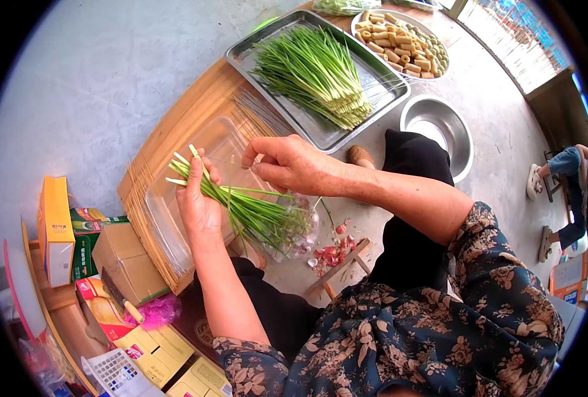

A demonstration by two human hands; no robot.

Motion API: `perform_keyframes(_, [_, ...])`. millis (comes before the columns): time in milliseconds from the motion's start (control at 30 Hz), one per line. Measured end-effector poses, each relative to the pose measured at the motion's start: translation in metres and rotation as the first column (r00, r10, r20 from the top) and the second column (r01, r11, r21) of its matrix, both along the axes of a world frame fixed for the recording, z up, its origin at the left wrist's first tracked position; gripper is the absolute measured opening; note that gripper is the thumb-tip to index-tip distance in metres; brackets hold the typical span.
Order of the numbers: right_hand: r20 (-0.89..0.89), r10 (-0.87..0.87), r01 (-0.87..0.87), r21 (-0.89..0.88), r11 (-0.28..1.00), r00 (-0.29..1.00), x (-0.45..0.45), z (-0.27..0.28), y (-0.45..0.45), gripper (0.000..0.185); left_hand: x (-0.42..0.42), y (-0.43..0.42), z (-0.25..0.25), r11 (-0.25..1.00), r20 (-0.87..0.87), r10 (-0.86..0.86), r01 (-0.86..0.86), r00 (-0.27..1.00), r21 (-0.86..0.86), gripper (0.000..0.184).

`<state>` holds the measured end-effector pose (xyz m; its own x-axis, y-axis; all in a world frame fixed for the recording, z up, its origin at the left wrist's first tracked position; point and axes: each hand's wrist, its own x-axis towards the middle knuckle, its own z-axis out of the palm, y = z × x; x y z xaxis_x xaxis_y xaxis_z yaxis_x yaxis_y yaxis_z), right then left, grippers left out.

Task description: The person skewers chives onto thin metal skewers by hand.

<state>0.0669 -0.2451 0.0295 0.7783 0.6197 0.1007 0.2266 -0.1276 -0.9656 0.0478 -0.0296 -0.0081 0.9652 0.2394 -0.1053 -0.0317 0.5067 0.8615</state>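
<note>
My left hand [200, 202] is closed around a bunch of garlic chives [257, 215], pale cut ends up by the thumb and green tips trailing right. Just right of it, my right hand [287, 162] pinches a thin skewer [226, 161] that reaches toward the pale ends. Whether its tip has pierced a stalk is too small to tell. Beneath both hands is a clear plastic tub [165, 192] on a wooden table [181, 109]. Beyond the hands, a metal tray [300, 137] holds a large neat pile of garlic chives [314, 73].
Loose thin skewers [264, 114] lie beside the tray. A bowl of tan rolls [400, 43] and a steel basin [439, 126] stand to the right. Reddish peelings [337, 253] litter the floor by a small wooden stool [347, 264]. Cardboard boxes [128, 261] crowd the left. Another person's legs [568, 192] show far right.
</note>
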Motion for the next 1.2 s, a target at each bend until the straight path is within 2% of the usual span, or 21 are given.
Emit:
perform_keyframes(367, [0.036, -0.014, 0.015, -0.012, 1.0, 0.999, 0.0, 0.0, 0.0, 0.016, -0.001, 0.0, 0.001, 0.999, -0.015, 0.014, -0.013, 1.0, 0.038, 0.034])
perform_keyframes(567, [0.043, -0.049, 0.049, -0.005, 0.999, 0.998, 0.002, -0.003, -0.001, 0.015, -0.005, -0.012, 0.003, 0.991, -0.071, -0.065, 0.073, 0.995, 0.115, 0.028])
perform_keyframes(667, [0.027, -0.059, 0.059, 0.001, 0.998, 0.998, 0.005, -0.003, -0.001, 0.016, -0.006, -0.026, 0.007, 0.981, -0.091, 0.031, -0.013, 0.995, 0.193, 0.026])
perform_keyframes(767, [-0.035, -0.043, 0.043, 0.004, 0.999, 0.998, 0.006, -0.002, -0.001, 0.015, -0.005, -0.021, 0.006, 0.988, -0.08, 0.022, -0.01, 0.997, 0.154, 0.03])
perform_keyframes(833, [-0.058, -0.052, 0.054, 0.043, 0.998, 0.997, 0.006, -0.005, 0.0, 0.015, -0.003, -0.012, 0.001, 0.996, -0.003, -0.019, 0.019, 1.0, 0.089, 0.027])
perform_keyframes(900, [-0.082, -0.059, 0.065, 0.081, 0.995, 0.995, 0.004, -0.005, 0.0, 0.015, -0.004, -0.006, -0.002, 0.994, 0.027, 0.001, -0.004, 1.0, 0.11, 0.025])
perform_keyframes(1033, [-0.041, -0.014, 0.016, 0.037, 0.999, 0.999, 0.002, -0.004, -0.003, 0.014, -0.005, -0.003, -0.001, 0.986, 0.05, 0.055, -0.062, 0.997, 0.154, 0.019])
perform_keyframes(1200, [-0.059, 0.021, -0.018, 0.057, 0.998, 0.998, -0.001, -0.003, -0.002, 0.014, -0.006, -0.003, 0.001, 0.983, 0.044, 0.019, -0.026, 0.999, 0.18, 0.022])
